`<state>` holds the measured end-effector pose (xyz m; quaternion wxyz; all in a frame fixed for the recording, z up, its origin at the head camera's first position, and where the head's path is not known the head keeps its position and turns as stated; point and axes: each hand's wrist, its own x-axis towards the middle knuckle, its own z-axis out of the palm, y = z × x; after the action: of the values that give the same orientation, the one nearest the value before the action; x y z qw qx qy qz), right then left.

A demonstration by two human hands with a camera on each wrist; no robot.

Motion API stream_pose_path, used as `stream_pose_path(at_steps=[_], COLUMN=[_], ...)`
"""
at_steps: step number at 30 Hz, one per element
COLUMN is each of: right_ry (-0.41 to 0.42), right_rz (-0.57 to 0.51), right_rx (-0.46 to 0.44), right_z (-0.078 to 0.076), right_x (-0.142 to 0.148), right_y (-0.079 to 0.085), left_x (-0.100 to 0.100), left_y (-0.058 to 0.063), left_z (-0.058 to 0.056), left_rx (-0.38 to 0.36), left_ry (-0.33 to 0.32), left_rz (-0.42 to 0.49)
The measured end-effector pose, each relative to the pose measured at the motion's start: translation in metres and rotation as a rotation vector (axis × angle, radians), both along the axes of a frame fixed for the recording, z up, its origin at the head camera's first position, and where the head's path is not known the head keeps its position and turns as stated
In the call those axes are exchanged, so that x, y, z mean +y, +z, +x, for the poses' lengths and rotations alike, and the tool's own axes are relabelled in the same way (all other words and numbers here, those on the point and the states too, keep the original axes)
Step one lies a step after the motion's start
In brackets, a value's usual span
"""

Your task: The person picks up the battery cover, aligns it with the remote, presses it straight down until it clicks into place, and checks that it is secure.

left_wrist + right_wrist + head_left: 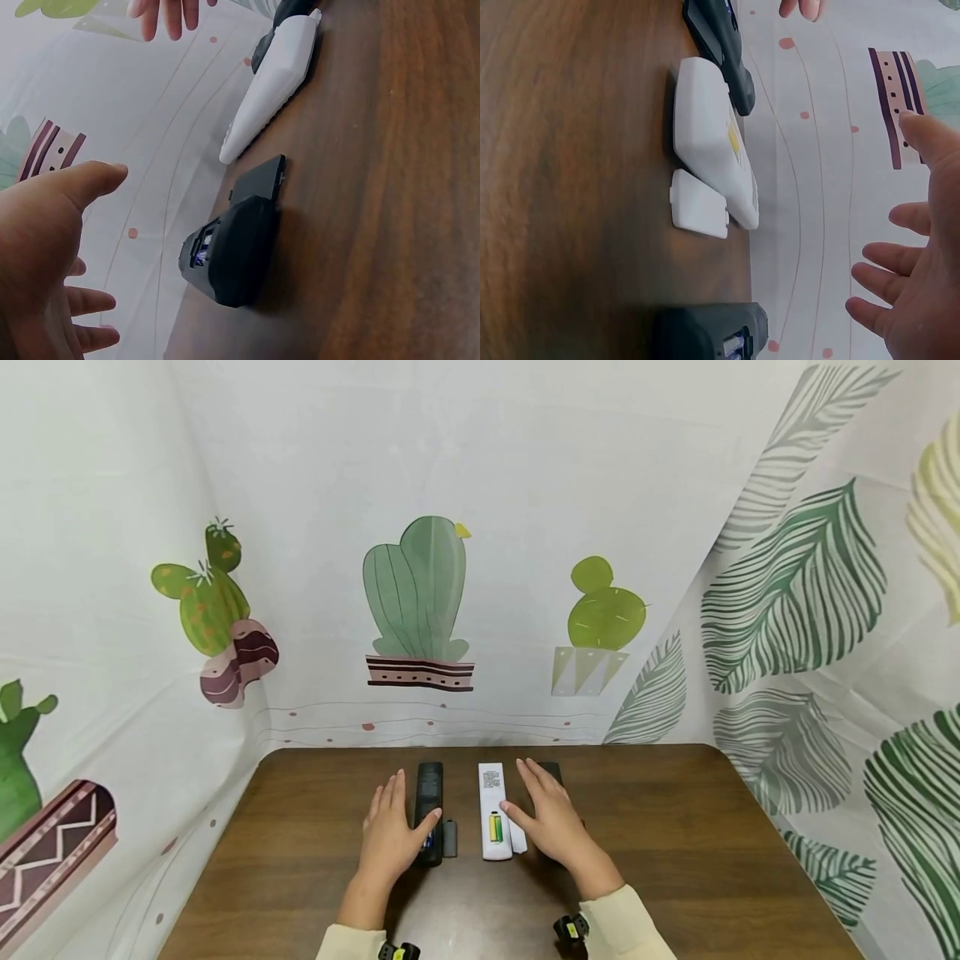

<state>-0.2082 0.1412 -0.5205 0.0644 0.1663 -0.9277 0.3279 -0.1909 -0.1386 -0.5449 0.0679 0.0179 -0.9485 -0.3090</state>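
Fingers spread, my left hand hovers over the left side of a black remote control. This remote lies back-up with its battery bay uncovered and something blue inside; its dark battery cover lies against its right side. In the middle is a white remote control, also back-up, with a green and yellow battery in its bay. Its white cover lies beside it. My right hand, fingers extended and holding nothing, is above a second black remote, mostly hidden in the head view; batteries show inside it.
All of this lies on a brown wooden table. Behind and beside the table hangs a white cloth printed with cacti and leaves. Each wrist wears a small black camera.
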Motion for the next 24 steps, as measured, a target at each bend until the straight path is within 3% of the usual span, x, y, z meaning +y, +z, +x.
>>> stream_pose_path(at_steps=[6,24], right_ry=[-0.004,0.078], right_rz=[0.016,0.021], right_rx=[-0.053,-0.03], right_z=[0.003,0.01], right_x=[-0.004,-0.019], right_y=[-0.002,-0.008], left_x=[0.0,-0.001], left_y=[-0.004,-0.013], left_z=[0.002,0.01], left_rx=[-0.02,-0.054], left_ry=[0.01,0.033], left_rz=[0.011,0.036])
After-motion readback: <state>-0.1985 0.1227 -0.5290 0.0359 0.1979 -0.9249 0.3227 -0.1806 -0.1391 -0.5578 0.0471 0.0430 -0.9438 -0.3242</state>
